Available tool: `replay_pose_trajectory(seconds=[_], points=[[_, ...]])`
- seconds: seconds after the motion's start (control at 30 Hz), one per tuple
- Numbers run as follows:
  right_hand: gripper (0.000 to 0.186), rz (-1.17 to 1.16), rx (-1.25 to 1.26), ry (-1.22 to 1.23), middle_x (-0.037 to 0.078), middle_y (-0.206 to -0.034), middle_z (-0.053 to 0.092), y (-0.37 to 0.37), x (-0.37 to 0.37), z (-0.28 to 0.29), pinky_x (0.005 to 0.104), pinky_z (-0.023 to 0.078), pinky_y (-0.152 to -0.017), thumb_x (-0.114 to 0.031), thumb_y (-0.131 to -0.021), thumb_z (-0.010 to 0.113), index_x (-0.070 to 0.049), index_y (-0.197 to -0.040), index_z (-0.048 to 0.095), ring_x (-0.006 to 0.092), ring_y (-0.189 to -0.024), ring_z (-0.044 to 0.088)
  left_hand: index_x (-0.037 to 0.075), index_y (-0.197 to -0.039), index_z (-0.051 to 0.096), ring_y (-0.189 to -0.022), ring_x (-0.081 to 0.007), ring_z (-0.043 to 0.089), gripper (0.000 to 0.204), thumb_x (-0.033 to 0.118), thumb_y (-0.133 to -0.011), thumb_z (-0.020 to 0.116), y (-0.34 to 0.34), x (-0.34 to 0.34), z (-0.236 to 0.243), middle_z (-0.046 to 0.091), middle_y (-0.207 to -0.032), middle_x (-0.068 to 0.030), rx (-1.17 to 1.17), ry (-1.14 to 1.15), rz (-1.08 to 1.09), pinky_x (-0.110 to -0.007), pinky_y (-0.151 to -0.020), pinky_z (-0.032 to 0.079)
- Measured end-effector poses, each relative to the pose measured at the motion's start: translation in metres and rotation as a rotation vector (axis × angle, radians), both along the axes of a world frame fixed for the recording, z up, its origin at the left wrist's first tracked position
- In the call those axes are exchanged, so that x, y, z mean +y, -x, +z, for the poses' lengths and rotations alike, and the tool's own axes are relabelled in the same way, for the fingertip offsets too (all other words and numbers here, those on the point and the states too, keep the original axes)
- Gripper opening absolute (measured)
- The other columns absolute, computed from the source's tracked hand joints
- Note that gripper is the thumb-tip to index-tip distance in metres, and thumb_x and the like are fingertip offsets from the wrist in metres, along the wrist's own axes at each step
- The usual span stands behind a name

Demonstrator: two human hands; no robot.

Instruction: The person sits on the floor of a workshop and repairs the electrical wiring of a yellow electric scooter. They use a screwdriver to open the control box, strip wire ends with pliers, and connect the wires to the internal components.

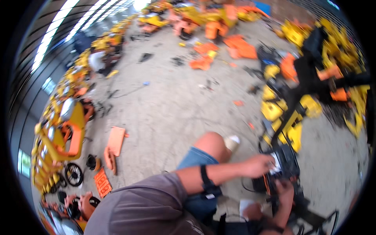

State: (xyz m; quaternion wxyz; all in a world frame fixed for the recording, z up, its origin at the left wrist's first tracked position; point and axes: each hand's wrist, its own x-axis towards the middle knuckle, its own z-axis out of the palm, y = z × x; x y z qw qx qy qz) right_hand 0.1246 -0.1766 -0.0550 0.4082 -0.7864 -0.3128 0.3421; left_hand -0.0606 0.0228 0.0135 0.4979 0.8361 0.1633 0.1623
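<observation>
— Fingers [270, 160] of the left hand [256, 166] look bent, tips at the pale rectangular patch [275, 164] on a black, boxy, hard-looking unit [289, 159]. Right hand [286, 190]: fingers drawn in at the unit's lower edge. Pinching or only touching? Cannot tell for either; too blurred.

— Surroundings, largest first?

— Grey concrete floor [164, 105]. Long row of yellow, bike-like machines [81, 115] with orange parts down the left. Heap of yellow and orange plastic-looking panels [274, 110] to the right. Long, dark, slanting bar [289, 117] running down toward the unit.

— Where does the unit sit, and how would it handle?

— Lower right, beyond the bent bare knee [212, 141], near the bar's lower end. My judgement: stiff shell, fair weight, smooth faces that might slip. Patch perhaps the more delicate spot. Best taken by opposite side walls, or from underneath, thumbs clear of the patch.

— Arms?

— Left arm reaches across from the grey sleeve [164, 187], nearly straight, black band [205, 176] around the forearm. Right forearm rises from the lower edge, hand just below the left one, fingers pointing up toward the unit.
</observation>
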Motion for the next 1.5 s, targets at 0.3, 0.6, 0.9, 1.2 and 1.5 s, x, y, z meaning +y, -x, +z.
replay_pose_trajectory(seconds=[0.3,0.6,0.9,1.2,1.5], points=[[0.030,-0.028,-0.087,-0.066,0.012,-0.086,0.061,0.003,0.001,-0.048,0.0335,0.048,-0.072,-0.011,-0.086,0.060,0.007,-0.110,0.059,0.0186,-0.077,0.057,0.010,-0.099,0.063,-0.085,-0.0370,0.065,0.016,0.022,-0.089,0.061,0.003,-0.009,0.009,0.066,-0.087,-0.0157,0.057,0.059,0.137,-0.044,-0.071,0.050],[0.035,-0.565,0.147,-0.198,0.015,-0.116,0.065,-0.006,0.010,0.046,0.0314,0.047,-0.095,-0.011,-0.092,0.065,0.001,-0.124,0.059,0.0225,-0.105,0.061,0.010,-0.098,0.064,-0.084,-0.0391,0.065,0.017,0.023,-0.087,0.062,0.006,-0.009,0.019,0.066,-0.083,-0.0179,0.167,-0.052,0.093,-0.049,-0.071,0.050],[0.032,0.114,-0.267,-0.312,0.016,-0.118,0.061,0.066,0.035,0.055,0.0353,0.042,-0.099,-0.003,-0.090,0.053,0.005,-0.122,0.057,0.0242,-0.110,0.058,0.008,-0.094,0.065,-0.086,-0.0386,0.065,0.015,0.020,-0.085,0.065,0.006,-0.013,0.007,0.067,-0.086,-0.0170,0.108,-0.120,0.029,-0.049,-0.072,0.050],[0.020,0.126,-0.206,-0.339,0.012,-0.096,0.067,0.064,0.037,0.040,0.0313,0.048,-0.082,-0.009,-0.097,0.054,0.005,-0.108,0.063,0.0167,-0.089,0.061,0.006,-0.093,0.062,-0.089,-0.0395,0.063,0.012,0.016,-0.086,0.064,0.002,-0.011,0.003,0.065,-0.090,-0.0173,0.111,-0.127,-0.042,-0.048,-0.073,0.049],[0.018,0.096,-0.271,-0.264,0.018,-0.093,0.066,0.057,0.032,0.036,0.0373,0.049,-0.077,-0.008,-0.096,0.053,0.006,-0.105,0.061,0.0267,-0.085,0.064,0.003,-0.100,0.063,-0.092,-0.0387,0.062,0.016,0.015,-0.090,0.059,-0.001,-0.015,0.006,0.065,-0.095,-0.0180,0.024,-0.122,-0.007,-0.047,-0.076,0.050]])
